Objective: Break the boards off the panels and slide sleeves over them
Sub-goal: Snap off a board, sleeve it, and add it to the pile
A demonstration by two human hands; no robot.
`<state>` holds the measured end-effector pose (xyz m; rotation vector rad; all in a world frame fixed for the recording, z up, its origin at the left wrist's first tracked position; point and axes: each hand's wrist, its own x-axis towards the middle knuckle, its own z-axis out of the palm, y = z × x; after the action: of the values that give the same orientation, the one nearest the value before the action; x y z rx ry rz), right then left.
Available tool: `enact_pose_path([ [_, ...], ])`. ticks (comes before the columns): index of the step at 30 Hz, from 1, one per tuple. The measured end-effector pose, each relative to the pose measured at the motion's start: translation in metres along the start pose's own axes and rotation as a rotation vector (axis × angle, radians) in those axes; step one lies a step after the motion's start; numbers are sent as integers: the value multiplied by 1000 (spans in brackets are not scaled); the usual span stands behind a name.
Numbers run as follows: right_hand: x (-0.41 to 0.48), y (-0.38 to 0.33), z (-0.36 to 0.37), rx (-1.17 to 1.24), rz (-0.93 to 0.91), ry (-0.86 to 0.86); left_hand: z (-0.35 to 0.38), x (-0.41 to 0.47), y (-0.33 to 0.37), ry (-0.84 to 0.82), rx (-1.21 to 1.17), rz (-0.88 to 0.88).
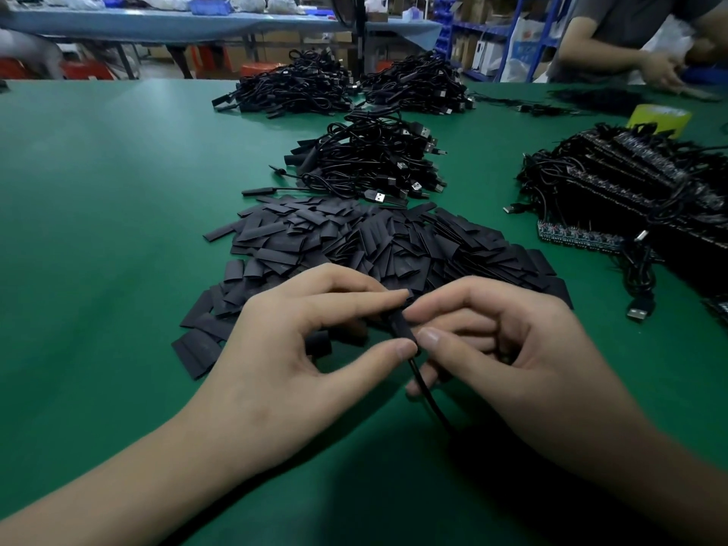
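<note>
At the near edge of the green table [98, 191], a black sleeve [400, 327] is held between both hands, just in front of a loose pile of sleeves [354, 242]. The left hand [299, 348] is pinched on it with thumb and forefinger, the other fingers loosely curled beneath. The right hand [512, 348] is closed on it from the opposite side, also with thumb and forefinger, its other fingers curled inward. Whether a board lies inside the sleeve cannot be told. The long axis of the sleeve is directed away from the person and slightly leftward. From its near end a thin black cable [427, 392] is led down between the hands toward the person. Behind the pile a heap of USB cables [374, 163] is stacked, and two further heaps [291, 88] are set well beyond it. To the right, panels with attached cables [630, 191] are stacked, with a yellow roll [660, 118] just behind them. A blue bin [208, 5] is seen on a far bench; its contents cannot be made out.
</note>
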<state>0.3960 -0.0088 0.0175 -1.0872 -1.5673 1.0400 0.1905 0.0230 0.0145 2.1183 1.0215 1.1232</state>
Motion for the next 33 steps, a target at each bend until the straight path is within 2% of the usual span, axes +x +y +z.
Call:
enact_pose_path([
  [5,-1,-2,0,23,18,-53,1,1,1,14,18,12],
  [8,-1,-2,0,-27,4,-23,1,0,2,22,36,20],
  [16,-4,-4,3,-273,-158,0,1,-3,6,89,98,46],
  [24,-2,-5,1,-349,-219,75,-2,-1,5,23,49,40],
  [33,-4,-5,3,-422,-306,99,-4,4,5,45,31,69],
])
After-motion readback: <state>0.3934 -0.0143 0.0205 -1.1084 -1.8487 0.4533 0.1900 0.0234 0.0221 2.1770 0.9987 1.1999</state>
